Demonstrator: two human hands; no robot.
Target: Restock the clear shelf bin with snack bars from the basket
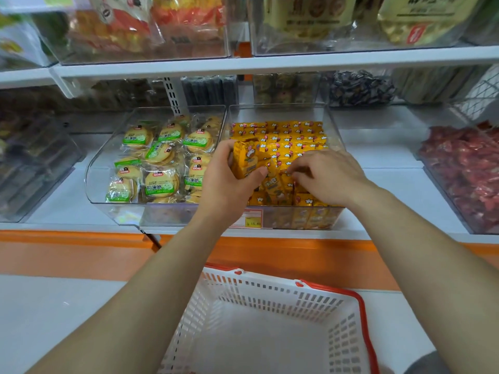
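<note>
- Head view, centre of the frame: left hand (225, 176) is wrapped around a bunch of yellow snack bars (247, 159), holding them over the clear shelf bin (280, 112).
- Right hand (325, 175) sits just right of it, fingers curled down onto the bars packed in the bin; can't tell if it's pinching one.
- Bottom centre: white basket (270, 306) with red rim, no bars showing inside.
- Left of the bin: another bin of round green-label cookies (159, 160).

Your single head-worn wide-angle view looks forward and down, close on the white shelf's (391, 168) front edge, basket (270, 306) directly below.
</note>
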